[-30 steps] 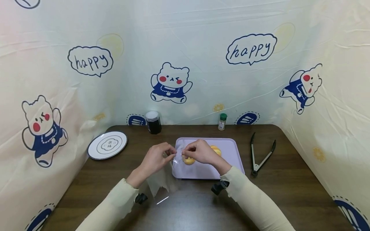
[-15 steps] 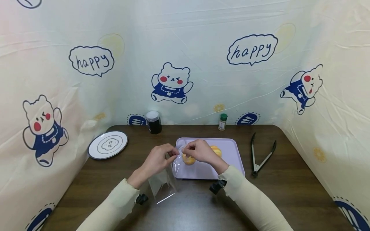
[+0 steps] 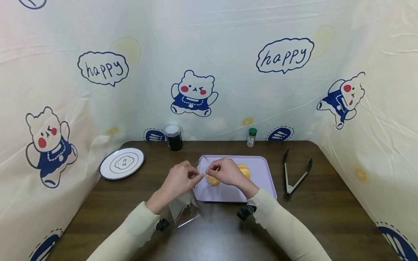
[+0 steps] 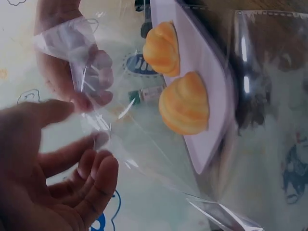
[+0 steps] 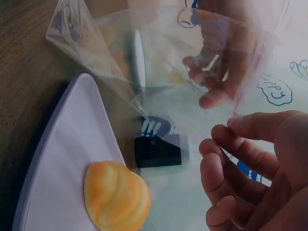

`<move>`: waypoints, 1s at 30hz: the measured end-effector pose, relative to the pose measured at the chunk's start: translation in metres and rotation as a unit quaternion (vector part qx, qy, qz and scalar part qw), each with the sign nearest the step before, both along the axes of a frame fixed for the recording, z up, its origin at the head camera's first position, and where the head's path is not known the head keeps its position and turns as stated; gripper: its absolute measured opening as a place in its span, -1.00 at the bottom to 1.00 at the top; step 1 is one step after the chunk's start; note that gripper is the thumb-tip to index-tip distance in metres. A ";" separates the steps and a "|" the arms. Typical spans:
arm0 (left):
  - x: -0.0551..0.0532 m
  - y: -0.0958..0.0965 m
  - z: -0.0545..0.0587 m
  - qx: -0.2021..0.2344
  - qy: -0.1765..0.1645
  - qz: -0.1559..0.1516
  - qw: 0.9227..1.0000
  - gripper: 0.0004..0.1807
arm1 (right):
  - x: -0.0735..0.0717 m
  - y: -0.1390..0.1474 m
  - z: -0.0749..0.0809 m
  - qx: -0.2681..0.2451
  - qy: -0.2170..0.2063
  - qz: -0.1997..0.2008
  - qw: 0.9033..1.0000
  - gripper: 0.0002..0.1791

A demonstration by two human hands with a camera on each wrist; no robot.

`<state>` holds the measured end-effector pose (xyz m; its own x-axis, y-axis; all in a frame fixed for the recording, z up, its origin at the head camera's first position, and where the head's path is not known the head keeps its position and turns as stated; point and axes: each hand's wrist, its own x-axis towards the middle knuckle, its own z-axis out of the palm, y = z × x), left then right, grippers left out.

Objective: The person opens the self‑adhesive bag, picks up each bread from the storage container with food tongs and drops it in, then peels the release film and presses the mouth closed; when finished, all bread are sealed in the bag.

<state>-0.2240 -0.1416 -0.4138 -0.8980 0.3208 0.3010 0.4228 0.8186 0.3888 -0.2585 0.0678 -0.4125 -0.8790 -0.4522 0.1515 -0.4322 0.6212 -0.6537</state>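
Observation:
A clear plastic bag (image 3: 187, 214) hangs in front of the tray, its lower edge close over the table. My right hand (image 3: 226, 172) pinches the bag's edge between thumb and index finger; the right wrist view shows this pinch beside a strip with red marks. At the bag's mouth is my left hand (image 3: 180, 178). In the left wrist view its thumb and index finger stand apart, the index fingertip right at the film (image 4: 127, 154). Two yellow bread rolls (image 4: 185, 103) lie on the lilac tray (image 3: 258, 181), partly hidden by my right hand in the head view.
A white plate (image 3: 111, 168) lies at the left. Along the back edge stand a dark jar (image 3: 174, 141) with a pale lid and a small green-capped shaker bottle (image 3: 251, 138). Spread tongs (image 3: 289, 188) lie right of the tray. A printed cloth (image 3: 228, 108) hangs behind.
My left hand has shifted slightly right, toward my right hand. The bag has swung a little right with it. My right hand is nearly still.

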 end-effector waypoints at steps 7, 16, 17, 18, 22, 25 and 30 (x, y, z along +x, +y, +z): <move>0.001 0.004 0.005 0.007 0.037 0.020 0.999 -0.89 | 0.001 -0.001 -0.002 -0.003 -0.007 0.004 1.000 -0.85; 0.003 0.005 0.007 0.003 0.039 -0.042 0.998 -0.79 | 0.001 -0.001 -0.004 0.000 -0.014 0.005 1.000 -0.80; 0.003 0.005 0.008 -0.003 0.046 -0.048 0.998 -0.79 | 0.001 -0.001 -0.004 -0.004 -0.015 0.004 1.000 -0.79; 0.003 0.005 0.009 -0.008 0.053 -0.052 0.997 -0.78 | 0.000 -0.001 -0.004 -0.008 -0.014 0.004 1.000 -0.78; 0.006 0.006 0.013 -0.023 0.075 -0.055 0.995 -0.76 | -0.001 -0.003 -0.007 -0.013 -0.011 0.017 1.000 -0.80; 0.008 0.006 0.015 -0.027 0.080 -0.053 0.995 -0.76 | -0.001 -0.004 -0.010 -0.011 -0.004 0.026 1.000 -0.80; 0.008 0.008 0.013 -0.057 0.081 -0.035 0.994 -0.85 | 0.000 -0.006 -0.013 -0.003 0.000 0.023 1.000 -0.80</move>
<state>-0.2159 -0.1337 -0.4011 -0.8149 0.4206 0.3989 0.5296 0.8199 0.2176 -0.2584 0.0621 -0.4259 -0.8578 -0.4906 0.1534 -0.4593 0.5976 -0.6572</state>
